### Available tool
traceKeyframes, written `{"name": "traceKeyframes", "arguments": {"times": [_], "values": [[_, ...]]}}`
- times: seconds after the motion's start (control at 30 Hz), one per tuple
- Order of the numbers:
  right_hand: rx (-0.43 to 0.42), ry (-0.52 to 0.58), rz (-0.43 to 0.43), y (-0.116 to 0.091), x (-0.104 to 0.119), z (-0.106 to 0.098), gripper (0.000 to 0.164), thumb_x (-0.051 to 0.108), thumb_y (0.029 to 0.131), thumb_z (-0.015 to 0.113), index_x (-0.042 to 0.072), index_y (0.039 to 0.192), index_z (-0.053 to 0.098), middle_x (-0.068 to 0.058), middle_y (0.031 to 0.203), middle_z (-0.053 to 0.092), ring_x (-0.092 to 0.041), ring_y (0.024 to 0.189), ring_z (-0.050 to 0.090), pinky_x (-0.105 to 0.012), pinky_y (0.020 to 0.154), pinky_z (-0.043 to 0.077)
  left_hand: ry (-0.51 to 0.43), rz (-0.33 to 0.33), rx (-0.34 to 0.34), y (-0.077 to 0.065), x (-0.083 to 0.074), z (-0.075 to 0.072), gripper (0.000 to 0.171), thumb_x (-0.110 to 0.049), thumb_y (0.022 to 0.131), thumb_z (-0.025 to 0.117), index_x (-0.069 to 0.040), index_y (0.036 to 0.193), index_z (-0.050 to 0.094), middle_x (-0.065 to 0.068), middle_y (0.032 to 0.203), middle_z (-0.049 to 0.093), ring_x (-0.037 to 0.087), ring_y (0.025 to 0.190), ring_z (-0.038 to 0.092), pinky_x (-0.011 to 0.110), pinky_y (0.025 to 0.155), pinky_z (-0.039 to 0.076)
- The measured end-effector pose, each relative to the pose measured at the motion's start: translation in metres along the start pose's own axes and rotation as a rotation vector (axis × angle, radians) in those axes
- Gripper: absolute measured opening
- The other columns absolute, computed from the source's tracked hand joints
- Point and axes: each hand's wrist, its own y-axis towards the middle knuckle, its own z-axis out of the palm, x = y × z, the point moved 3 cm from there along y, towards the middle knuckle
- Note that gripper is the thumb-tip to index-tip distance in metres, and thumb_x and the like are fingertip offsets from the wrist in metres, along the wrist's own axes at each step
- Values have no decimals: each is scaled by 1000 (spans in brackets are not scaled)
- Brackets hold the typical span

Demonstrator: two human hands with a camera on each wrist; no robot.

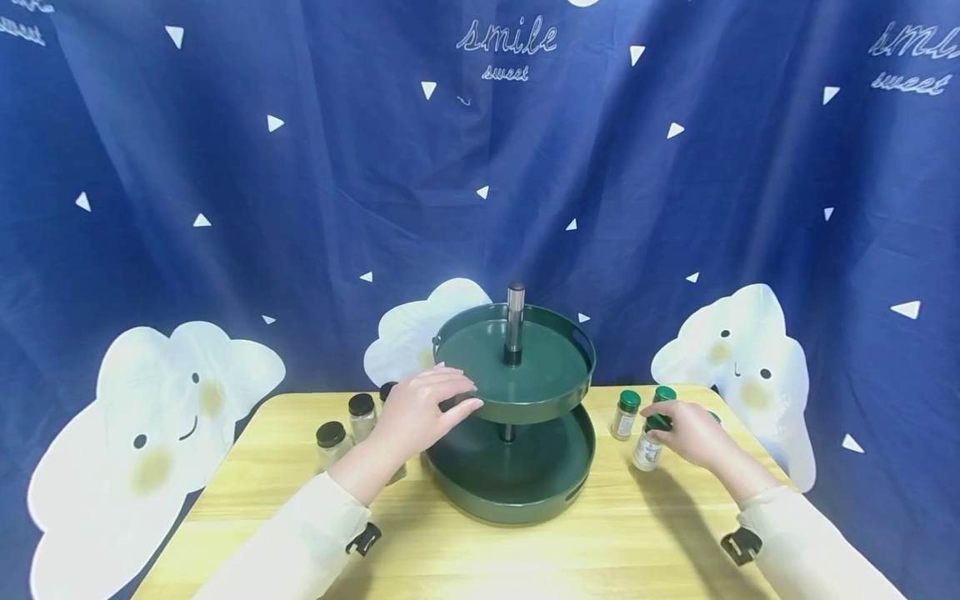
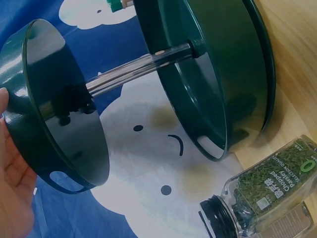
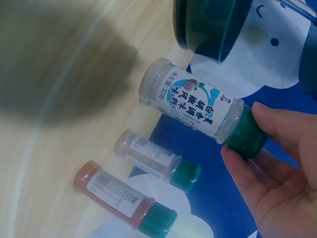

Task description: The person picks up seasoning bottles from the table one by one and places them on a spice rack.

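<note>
A two-tier dark green turntable rack [image 1: 517, 500] stands mid-table with a clear central post. My left hand [image 1: 420, 408] is at the left side of its upper tray [image 1: 517, 410], fingers extended; in the left wrist view the thumb lies against the tray's outer wall. My right hand [image 1: 693, 429] pinches the green cap of a clear seasoning shaker [image 1: 647, 452] between thumb and fingers. Its white-and-blue label shows in the right wrist view, where the shaker [image 3: 190, 99] holds pale powder. Beside it stand other green-capped shakers, one with reddish contents [image 3: 116, 193].
Several black-capped jars stand left of the rack, partly behind my left forearm; one jar [image 2: 272, 183] is labelled chopped parsley. Another green-capped shaker [image 1: 625, 415] is between the rack and my right hand. A blue curtain [image 1: 480, 167] hangs behind the wooden table [image 1: 480, 567].
</note>
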Motion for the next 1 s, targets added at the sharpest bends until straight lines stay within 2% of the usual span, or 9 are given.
{"name": "traceKeyframes", "arguments": {"times": [0.2, 0.33, 0.5, 0.6, 0.73, 0.9, 1.0], "values": [[9, -15, -2, 2, 5, -6, 29, 7, 80, 81, 2, 107, 74, -17, 98, 72, -35, 87, 69, -52, 73, 58, 3, -2, 1, 0, 1, 0, 27, -34, 86, 79, -13, 103, 80, 1, 103, 76, 19, 106, 70, 37, 106, 49], [14, -20, -13, 2, 8, -10, 30, 7, 82, 81, 0, 110, 73, -15, 96, 73, -27, 82, 68, -48, 71, 58, 5, 5, -2, -1, 1, 1, 28, -35, 85, 80, -13, 103, 80, 1, 103, 76, 19, 106, 70, 37, 107, 49], [0, -36, -32, 2, 13, -17, 30, 9, 82, 81, 1, 110, 74, -10, 89, 72, -14, 65, 56, -34, 58, 49, 12, 5, 5, -2, 2, 2, 27, -34, 86, 79, -13, 103, 80, 1, 104, 76, 19, 106, 70, 37, 106, 49], [-22, -74, -45, 1, 16, -22, 29, 12, 82, 82, 4, 109, 75, -7, 88, 71, -11, 61, 49, -30, 56, 43, 13, 3, 11, -1, 2, 2, 27, -34, 87, 79, -13, 103, 80, 1, 104, 76, 19, 106, 70, 38, 106, 50], [-51, -122, -71, 1, 20, -27, 29, 14, 80, 83, 6, 107, 76, -8, 92, 73, -13, 66, 56, -35, 61, 50, 16, -7, 23, -1, 2, 2, 26, -34, 87, 78, -14, 103, 79, 0, 104, 76, 18, 106, 70, 38, 105, 51], [-69, -111, -94, 2, 26, -32, 28, 12, 79, 84, 5, 105, 76, -12, 98, 74, -27, 81, 69, -48, 73, 58, 25, -22, 38, -1, 2, 2, 27, -36, 88, 77, -15, 104, 79, -1, 105, 76, 17, 107, 69, 36, 106, 50], [-66, -95, -101, 4, 30, -35, 28, 11, 79, 84, 4, 105, 76, -12, 97, 74, -26, 82, 70, -48, 73, 58, 28, -25, 38, -1, 2, 1, 27, -36, 88, 77, -15, 105, 79, -1, 105, 76, 17, 108, 69, 35, 107, 49]]}}
